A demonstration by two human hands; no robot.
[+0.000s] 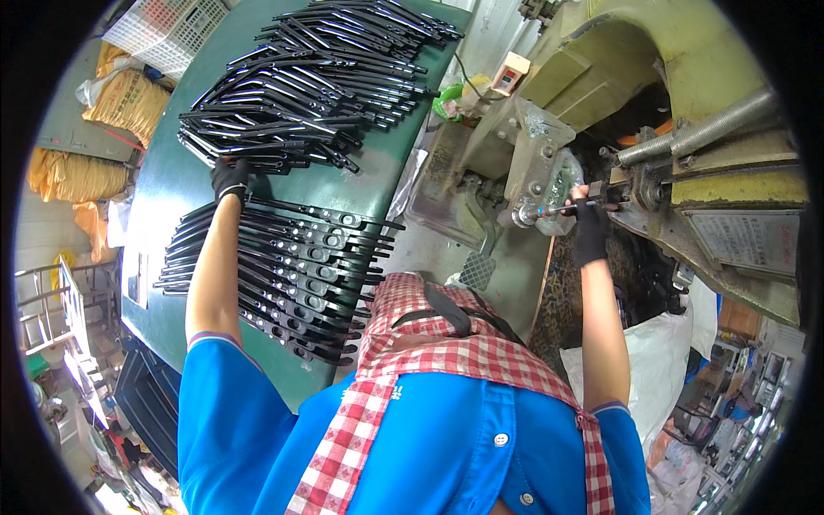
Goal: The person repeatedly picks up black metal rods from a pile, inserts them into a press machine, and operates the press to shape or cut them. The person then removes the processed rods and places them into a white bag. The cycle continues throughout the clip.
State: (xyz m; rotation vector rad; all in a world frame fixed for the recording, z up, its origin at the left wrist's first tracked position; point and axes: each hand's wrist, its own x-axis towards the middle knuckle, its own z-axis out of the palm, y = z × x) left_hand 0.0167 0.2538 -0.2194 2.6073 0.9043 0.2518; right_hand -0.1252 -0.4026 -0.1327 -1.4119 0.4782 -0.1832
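- Nearest is the wearer's blue shirt (429, 459), with a red-and-white checked apron (463, 352) over it; a dark strap (448, 309) lies across the apron.
- Just past the apron, on the green table (365, 190), black flat-ended bars (313, 287) lie side by side in a row, their wide, holed ends toward the wearer's right and their thin ends to the left.
- The left hand (230, 178), in a black glove with bare fingertips, reaches over the table to the near edge of a heap of bent black rods (292, 94). Its fingers are at the rod ends; I cannot tell whether they grip one or only touch.
- The right hand (590, 232), gloved the same way, is raised at the press, narrow, its fingers bent around a slim rod (558, 209) that lies crosswise by the round metal fitting (524, 215).
- Below that fitting, near the floor, is a ridged foot pedal (478, 270).
- To the right of the right hand, a pale sack (657, 360) stands under the press.
- The yellow-green press (699, 39) rises beyond the right hand, a coil spring (704, 129) slanting across it.
- Farther off, a small red-and-white box (511, 74) sits beside the press.
- Past the table's left side are yellow sacks (129, 103) and a white slatted crate (167, 34).
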